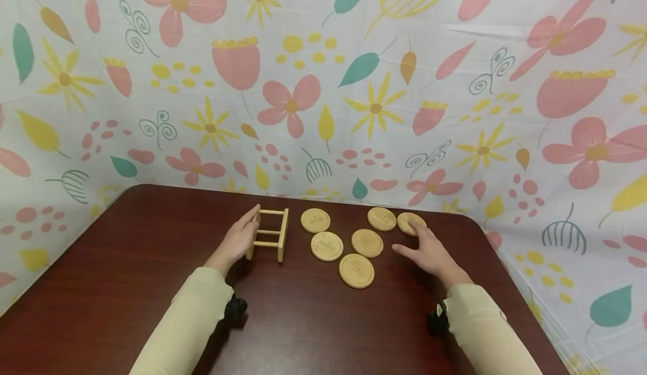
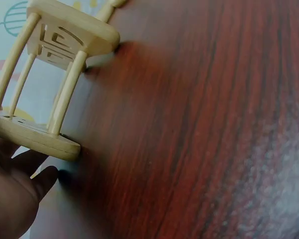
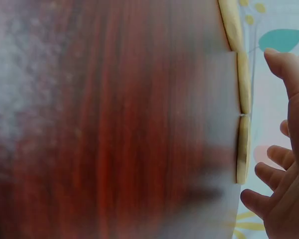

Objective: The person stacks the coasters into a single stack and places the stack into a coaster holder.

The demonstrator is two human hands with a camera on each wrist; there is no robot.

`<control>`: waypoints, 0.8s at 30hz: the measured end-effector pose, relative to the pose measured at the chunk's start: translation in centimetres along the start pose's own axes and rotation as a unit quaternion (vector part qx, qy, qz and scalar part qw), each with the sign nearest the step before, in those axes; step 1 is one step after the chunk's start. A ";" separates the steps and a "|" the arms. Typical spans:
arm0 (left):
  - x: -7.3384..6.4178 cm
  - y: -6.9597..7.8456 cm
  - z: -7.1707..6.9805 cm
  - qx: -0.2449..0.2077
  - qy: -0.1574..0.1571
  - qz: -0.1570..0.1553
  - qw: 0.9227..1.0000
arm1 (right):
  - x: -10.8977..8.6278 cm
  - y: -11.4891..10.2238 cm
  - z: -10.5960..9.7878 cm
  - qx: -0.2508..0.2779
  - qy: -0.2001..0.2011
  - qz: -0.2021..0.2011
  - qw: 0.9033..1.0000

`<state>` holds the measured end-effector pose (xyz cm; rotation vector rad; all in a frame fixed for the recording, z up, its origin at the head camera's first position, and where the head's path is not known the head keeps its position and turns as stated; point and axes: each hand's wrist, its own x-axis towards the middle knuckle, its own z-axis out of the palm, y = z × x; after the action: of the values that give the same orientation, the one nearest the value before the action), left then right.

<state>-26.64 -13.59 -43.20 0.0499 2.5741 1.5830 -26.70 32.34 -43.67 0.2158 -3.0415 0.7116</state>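
Note:
A small pale wooden rack [image 1: 270, 237], two end panels joined by round rods, stands on the table left of centre. My left hand [image 1: 237, 245] is at its left panel, fingers extended along the outer side. In the left wrist view, that hand [image 2: 15, 194] is beside the near panel of the rack [image 2: 35, 134], its fingers partly hidden behind it. My right hand [image 1: 429, 251] is spread, fingertips over the far-right round wooden coaster [image 1: 406, 222]; contact cannot be told. In the right wrist view, the right hand's fingers [image 3: 268, 174] are apart, beside coasters seen edge-on [image 3: 243, 149].
Several more round coasters lie flat between the hands, among them an engraved one [image 1: 356, 271], a middle one [image 1: 367, 243] and one near the rack [image 1: 315, 220]. The dark red-brown table [image 1: 303, 330] ends at a flower-patterned cloth [image 1: 323, 83] behind.

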 end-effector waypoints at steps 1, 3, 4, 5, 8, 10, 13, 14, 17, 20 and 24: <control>0.0 0.0 0.0 -0.014 -0.002 0.001 1.000 | 0.1 0.1 0.0 0.001 0.000 0.001 1.000; -0.1 -0.1 0.1 -0.036 -0.004 0.003 0.999 | 0.3 0.2 0.0 0.006 0.003 0.003 1.000; -0.2 -0.1 0.1 -0.042 -0.007 0.005 0.999 | 0.4 0.3 -0.1 0.009 0.006 0.005 1.000; -0.2 -0.1 0.2 -0.049 -0.012 0.007 0.999 | 0.5 0.4 -0.1 0.012 0.008 0.006 1.000; -0.1 -0.3 0.3 -0.073 -0.029 0.007 0.997 | 0.8 0.6 -0.3 0.020 0.013 0.013 1.000; 0.0 -0.4 0.3 -0.082 -0.037 0.007 0.996 | 1.0 0.8 -0.4 0.023 0.015 0.020 0.999; 0.0 -0.5 0.4 -0.093 -0.040 0.012 0.995 | 1.3 1.1 -0.6 0.029 0.011 0.038 0.999; 0.0 -0.5 0.4 -0.095 -0.041 0.016 0.994 | 1.5 1.1 -0.7 0.031 0.009 0.045 0.998; 0.0 -0.4 0.3 -0.106 -0.047 0.020 0.993 | 1.8 1.3 -0.9 0.039 0.007 0.064 0.997; -0.1 -0.4 0.2 -0.115 -0.055 0.014 0.992 | 2.1 1.5 -1.0 0.044 0.005 0.078 0.996; -0.1 -0.4 0.0 -0.114 -0.059 0.003 0.992 | 2.5 1.8 -0.9 0.051 0.005 0.086 0.995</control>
<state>-26.48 -13.78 -43.59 0.1269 2.2926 1.8065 -29.44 34.06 -43.54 -0.0504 -3.0439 0.8761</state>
